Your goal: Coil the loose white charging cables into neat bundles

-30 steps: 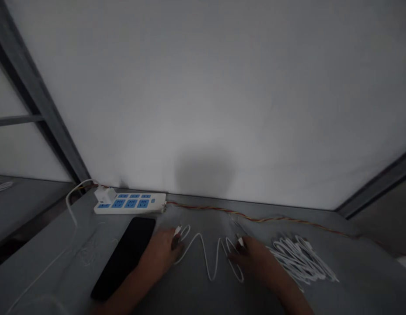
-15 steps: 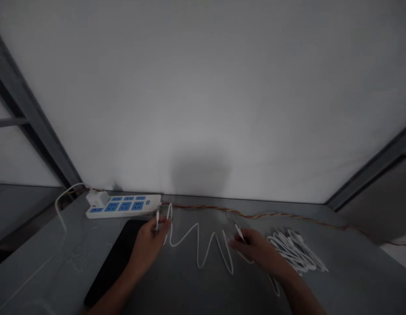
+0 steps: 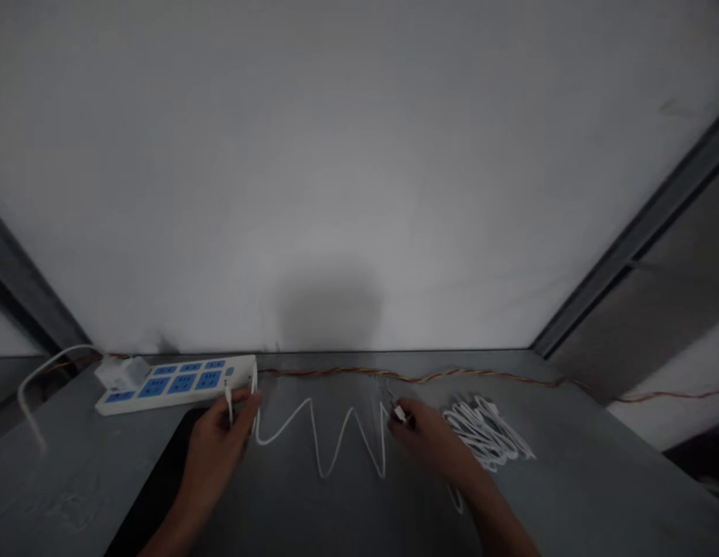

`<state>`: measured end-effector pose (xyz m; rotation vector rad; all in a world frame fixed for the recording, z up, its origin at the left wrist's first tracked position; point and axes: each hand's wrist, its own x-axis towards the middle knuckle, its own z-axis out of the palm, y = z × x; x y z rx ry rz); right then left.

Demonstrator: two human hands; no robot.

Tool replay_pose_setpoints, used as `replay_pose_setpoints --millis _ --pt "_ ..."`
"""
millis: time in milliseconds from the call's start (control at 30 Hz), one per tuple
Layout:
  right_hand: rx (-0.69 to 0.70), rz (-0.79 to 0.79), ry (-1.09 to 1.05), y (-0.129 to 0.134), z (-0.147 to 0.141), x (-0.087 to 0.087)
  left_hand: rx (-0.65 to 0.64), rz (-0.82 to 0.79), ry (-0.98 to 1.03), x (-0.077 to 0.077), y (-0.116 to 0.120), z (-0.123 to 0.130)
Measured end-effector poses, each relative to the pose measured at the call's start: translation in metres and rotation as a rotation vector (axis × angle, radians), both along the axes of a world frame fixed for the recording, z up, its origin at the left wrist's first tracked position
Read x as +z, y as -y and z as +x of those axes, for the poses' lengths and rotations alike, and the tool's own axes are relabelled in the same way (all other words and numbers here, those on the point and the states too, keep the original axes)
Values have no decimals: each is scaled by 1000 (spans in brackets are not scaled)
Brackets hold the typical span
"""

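- White cable (image 3: 316, 437): in front of the power strip and to its right, zigzagging between two hands; slim white connector at each end.
- Left hand (image 3: 213, 441): near side of the power strip, by its right end. Narrow pinch on the white cable, left connector (image 3: 228, 398) poking up from the fingers. Contact between hand and strip: cannot tell.
- Right hand (image 3: 426, 437): well to the right of the power strip. Fingers closed on the other end of the white cable, right connector (image 3: 399, 414) showing at the fingertips; slightly blurred.
- Power strip (image 3: 243, 371): white, blue socket faces, lying slightly askew near the wall (image 3: 336, 155).
- White adapter (image 3: 124, 373): seated on the power strip's left end; pale lead (image 3: 25, 394) arcs off leftward.
- Twisted wires (image 3: 336, 373): red and yellow, running right from the power strip along the back of the grey tabletop (image 3: 313, 526).
- Cable pile (image 3: 487, 433): white, loosely looped, far right of the power strip, beyond the right hand.
- Black flat object (image 3: 155, 487): in front of the power strip, partly behind the left forearm.
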<state>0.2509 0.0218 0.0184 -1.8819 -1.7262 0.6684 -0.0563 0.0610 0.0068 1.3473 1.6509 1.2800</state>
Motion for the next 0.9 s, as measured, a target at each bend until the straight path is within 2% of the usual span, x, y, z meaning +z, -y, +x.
replay_pose_setpoints --millis 67,200,333,500,667,900 --pt "7 10 -94 -2 2 5 -12 -14 23 0 -2 -1" --pt "-12 18 -258 -4 11 12 84 32 213 4 -2 0" --pt "-136 6 -503 -6 20 12 103 -18 326 11 -2 1" --pt "-242 102 -568 -2 22 13 125 -14 292 13 0 -1" --pt "-327 136 -615 1 19 15 109 41 272 7 -2 -3" --pt "-407 174 -903 -3 20 19 141 58 203 8 -1 -4"
